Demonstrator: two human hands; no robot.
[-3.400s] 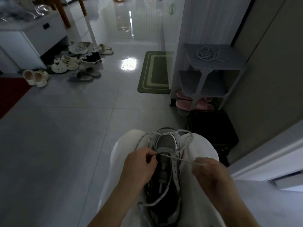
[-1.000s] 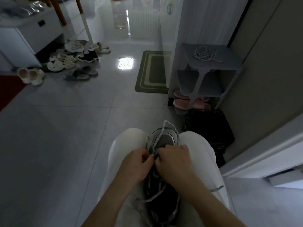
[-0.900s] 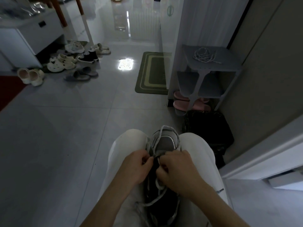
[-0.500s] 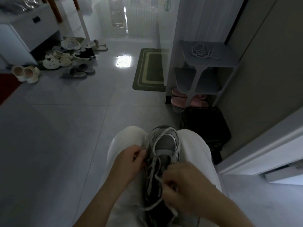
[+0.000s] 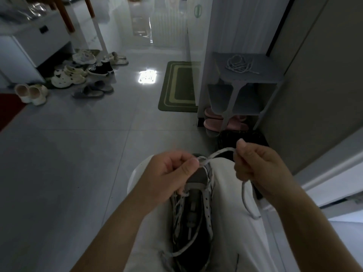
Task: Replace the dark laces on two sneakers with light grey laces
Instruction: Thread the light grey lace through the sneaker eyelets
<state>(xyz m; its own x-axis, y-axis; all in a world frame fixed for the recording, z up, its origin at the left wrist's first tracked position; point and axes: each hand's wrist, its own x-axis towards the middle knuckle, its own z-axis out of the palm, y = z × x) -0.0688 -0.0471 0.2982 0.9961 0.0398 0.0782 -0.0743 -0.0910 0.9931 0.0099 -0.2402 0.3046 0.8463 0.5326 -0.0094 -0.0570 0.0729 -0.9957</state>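
Head view: pinching the light grey lace [image 5: 220, 153] in the curled left hand [image 5: 169, 173], clamping it too in the curled right hand [image 5: 259, 169], stretching a short span between. Cradling the sneaker [image 5: 198, 211] on the lap [image 5: 153, 222] just beneath the left fingers. Judging the lace light, soft, limp; favouring a pinch near its end dangling below the right fingers.

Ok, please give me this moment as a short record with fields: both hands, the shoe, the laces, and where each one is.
left hand: pinches the lace over the sneaker's far end
right hand: grips the same lace, its loose end hanging below
lace: light grey, spans between both hands
sneaker: lies on the lap
spare lace: coiled on the grey shelf
slippers: pink, under the shelf
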